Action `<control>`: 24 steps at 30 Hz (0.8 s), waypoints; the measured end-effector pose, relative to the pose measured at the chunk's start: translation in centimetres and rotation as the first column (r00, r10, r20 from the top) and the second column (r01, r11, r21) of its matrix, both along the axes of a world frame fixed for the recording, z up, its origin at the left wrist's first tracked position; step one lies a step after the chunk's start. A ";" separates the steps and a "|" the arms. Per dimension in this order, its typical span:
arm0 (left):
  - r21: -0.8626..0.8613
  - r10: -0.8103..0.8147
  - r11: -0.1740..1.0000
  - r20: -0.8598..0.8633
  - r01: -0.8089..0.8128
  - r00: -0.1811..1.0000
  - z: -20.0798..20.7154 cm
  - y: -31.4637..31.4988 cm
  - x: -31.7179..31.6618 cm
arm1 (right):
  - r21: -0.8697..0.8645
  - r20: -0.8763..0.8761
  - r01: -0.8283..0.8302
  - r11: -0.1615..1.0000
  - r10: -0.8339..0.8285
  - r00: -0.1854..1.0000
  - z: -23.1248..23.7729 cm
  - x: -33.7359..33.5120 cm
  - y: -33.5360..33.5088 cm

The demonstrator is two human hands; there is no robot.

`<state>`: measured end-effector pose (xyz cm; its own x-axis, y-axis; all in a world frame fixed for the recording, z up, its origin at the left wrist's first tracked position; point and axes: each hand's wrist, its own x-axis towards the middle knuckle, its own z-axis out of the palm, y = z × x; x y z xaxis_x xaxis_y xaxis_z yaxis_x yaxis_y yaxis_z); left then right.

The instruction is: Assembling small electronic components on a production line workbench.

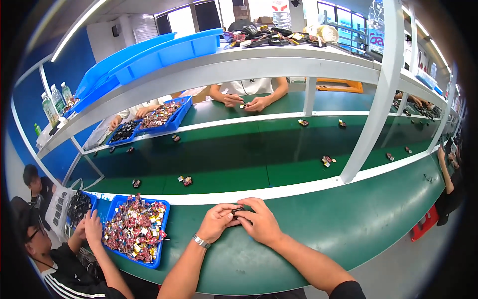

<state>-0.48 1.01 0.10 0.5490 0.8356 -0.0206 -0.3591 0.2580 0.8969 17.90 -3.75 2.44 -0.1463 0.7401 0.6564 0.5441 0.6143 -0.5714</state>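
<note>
Lower centre: both hands joined on one small dark part (237, 211).
Left hand (217, 222) and right hand (259, 221) pinch it between fingertips; blue tray (162, 234) lower left holds many pieces, apparently mostly unworked.

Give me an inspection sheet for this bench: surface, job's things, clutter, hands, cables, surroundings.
Surface: green bench, bare near the hands; a green belt beyond carries scattered small parts.
Job's things: small dark part pinched between both hands; blue tray of mixed red and silver pieces to the left.
Clutter: loose parts on the belt.
Hands: left hand and right hand meet on the part; watch on left wrist.
Cables: nothing seen.
Surroundings: co-workers at left, opposite and right; white shelf with blue bins above.
</note>
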 end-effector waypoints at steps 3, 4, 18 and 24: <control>0.003 -0.009 1.000 0.012 0.009 1.000 0.2 0.0 -0.1 | -0.001 -0.043 -0.008 1.000 0.008 0.999 -0.1 -0.1 0.0; 0.003 -0.011 1.000 0.015 0.011 1.000 0.2 0.0 0.0 | -0.001 -0.045 -0.006 1.000 0.006 0.999 -0.2 -0.1 0.1; 0.014 0.012 1.000 0.026 -0.012 1.000 0.4 -0.2 0.1 | -0.050 -0.062 -0.028 0.998 0.025 0.998 -0.1 -0.4 0.2; 0.012 -0.003 1.000 -0.022 0.003 1.000 0.5 -0.3 0.3 | 0.106 -0.058 0.095 0.990 -0.089 0.994 -0.3 -0.6 0.4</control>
